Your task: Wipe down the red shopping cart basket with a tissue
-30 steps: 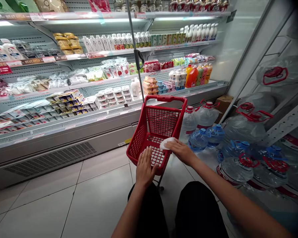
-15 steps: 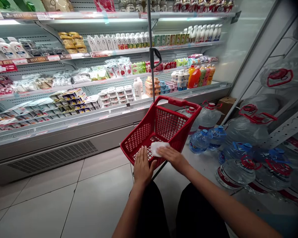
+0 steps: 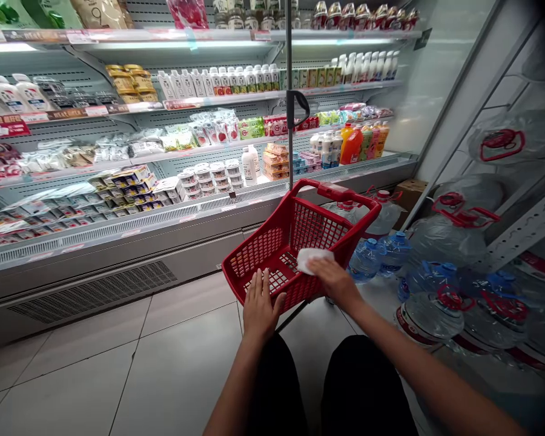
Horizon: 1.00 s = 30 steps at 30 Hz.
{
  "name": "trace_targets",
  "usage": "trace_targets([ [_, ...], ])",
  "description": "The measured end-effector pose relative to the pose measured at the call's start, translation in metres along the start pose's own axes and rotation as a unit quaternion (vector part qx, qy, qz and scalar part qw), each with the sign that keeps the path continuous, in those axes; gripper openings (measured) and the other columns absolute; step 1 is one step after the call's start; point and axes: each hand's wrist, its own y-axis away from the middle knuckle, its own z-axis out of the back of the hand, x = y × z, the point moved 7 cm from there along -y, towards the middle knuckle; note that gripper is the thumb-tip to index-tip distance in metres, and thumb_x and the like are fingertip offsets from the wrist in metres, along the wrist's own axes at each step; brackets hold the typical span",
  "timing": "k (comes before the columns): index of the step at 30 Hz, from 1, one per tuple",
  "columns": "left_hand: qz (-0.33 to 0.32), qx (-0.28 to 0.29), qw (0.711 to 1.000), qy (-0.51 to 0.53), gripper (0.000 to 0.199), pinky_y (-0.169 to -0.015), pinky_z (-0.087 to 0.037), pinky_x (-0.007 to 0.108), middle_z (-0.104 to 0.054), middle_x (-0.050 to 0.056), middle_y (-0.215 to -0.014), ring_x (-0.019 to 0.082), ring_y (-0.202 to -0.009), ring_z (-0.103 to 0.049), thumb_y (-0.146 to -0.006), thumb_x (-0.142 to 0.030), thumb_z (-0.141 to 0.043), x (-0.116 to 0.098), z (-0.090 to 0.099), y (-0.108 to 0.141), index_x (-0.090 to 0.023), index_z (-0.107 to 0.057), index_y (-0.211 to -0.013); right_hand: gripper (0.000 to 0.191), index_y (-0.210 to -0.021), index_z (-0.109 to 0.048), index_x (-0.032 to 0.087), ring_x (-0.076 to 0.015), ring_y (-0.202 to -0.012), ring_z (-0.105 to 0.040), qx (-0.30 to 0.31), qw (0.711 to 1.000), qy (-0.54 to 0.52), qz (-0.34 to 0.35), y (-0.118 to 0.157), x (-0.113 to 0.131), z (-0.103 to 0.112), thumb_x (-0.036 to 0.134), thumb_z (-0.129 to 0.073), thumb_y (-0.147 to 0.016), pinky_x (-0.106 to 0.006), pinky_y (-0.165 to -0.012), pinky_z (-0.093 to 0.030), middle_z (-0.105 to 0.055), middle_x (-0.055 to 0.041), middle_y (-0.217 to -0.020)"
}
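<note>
A red plastic shopping basket (image 3: 258, 254) with perforated sides stands on a thin frame in front of my knees, its handle side tilted up at the back right. My left hand (image 3: 260, 306) lies with fingers extended against the basket's near rim and holds nothing. Under the fingers of my right hand (image 3: 336, 280) is a folded white cloth (image 3: 314, 259), pressed on the basket's near right rim. The inside of the basket shows only its slotted red bottom.
An open refrigerated case (image 3: 200, 233) with dairy packs, cups and bottles runs across the back. A black-handled pole (image 3: 290, 109) rises behind the basket. Large water bottles (image 3: 429, 315) crowd the right side, beside a metal rack (image 3: 527, 233). Pale tiles (image 3: 177, 369) cover the floor.
My right hand and the white cloth have slid right and slightly up along the basket's rim. The basket has shifted slightly right, while my left hand stays at its near edge.
</note>
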Motion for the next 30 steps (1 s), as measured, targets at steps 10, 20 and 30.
trace_targets([
  [10,-0.036,0.005,0.999,-0.015,0.073,-0.121,-0.04,0.049,-0.034,0.011,-0.169,0.028,-0.155,-0.035,-0.107,-0.056,-0.035,0.0,0.006,-0.001,-0.023,-0.014,-0.168,0.076,-0.161,-0.037,0.038,-0.0171,-0.143,-0.052,0.046,0.999,0.014,0.013,0.008,-0.042,0.018,0.001,-0.035,-0.094,-0.044,-0.126,-0.037,-0.051,0.0055,-0.158],
  [20,-0.026,-0.004,0.999,-0.023,0.072,-0.119,-0.041,0.047,-0.038,0.01,-0.167,0.027,-0.154,-0.037,-0.108,-0.056,-0.034,-0.002,0.005,-0.002,-0.023,-0.015,-0.168,0.063,-0.153,-0.051,0.024,-0.0223,-0.152,-0.04,-0.016,0.989,0.057,-0.139,0.001,-0.166,0.078,0.009,-0.03,-0.096,-0.052,-0.126,-0.034,-0.051,-0.0043,-0.159],
  [30,-0.01,0.0,1.0,-0.019,0.071,-0.117,-0.043,0.046,-0.039,0.009,-0.167,0.027,-0.153,-0.038,-0.108,-0.057,-0.033,-0.008,0.004,0.0,-0.024,-0.017,-0.168,0.045,-0.137,-0.064,0.024,-0.0338,-0.108,-0.071,-0.207,0.897,0.067,-0.386,-0.021,-0.178,0.188,0.037,-0.037,-0.104,-0.05,-0.092,-0.056,-0.075,-0.0129,-0.122],
])
